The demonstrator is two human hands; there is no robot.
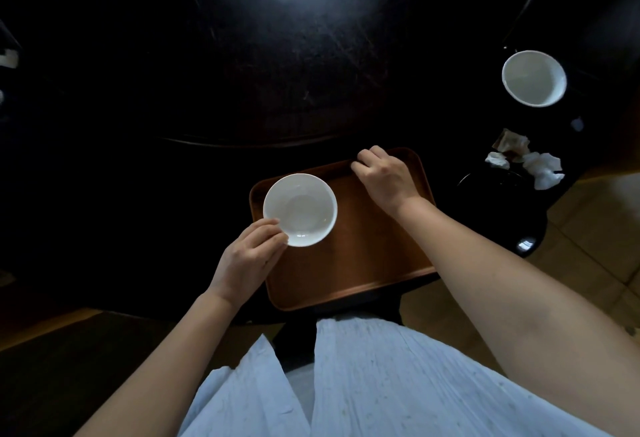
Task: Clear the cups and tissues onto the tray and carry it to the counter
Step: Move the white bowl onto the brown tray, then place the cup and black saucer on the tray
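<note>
A brown rectangular tray (363,256) lies at the near edge of the dark table, partly overhanging it. My left hand (247,260) pinches the near rim of a white bowl-shaped cup (300,210) over the tray's left part; whether the cup touches the tray I cannot tell. My right hand (384,175) grips the tray's far edge with curled fingers. A second white cup (534,77) stands at the far right of the table. Crumpled white tissues (540,168) and a brownish scrap (512,144) lie to the right of the tray.
The dark round table (259,83) fills the upper view, with a raised inner disc edge just beyond the tray. A dark round dish or stool top (495,184) sits beside the tissues. Tiled floor (595,229) shows at the right. My light-blue clothing is below.
</note>
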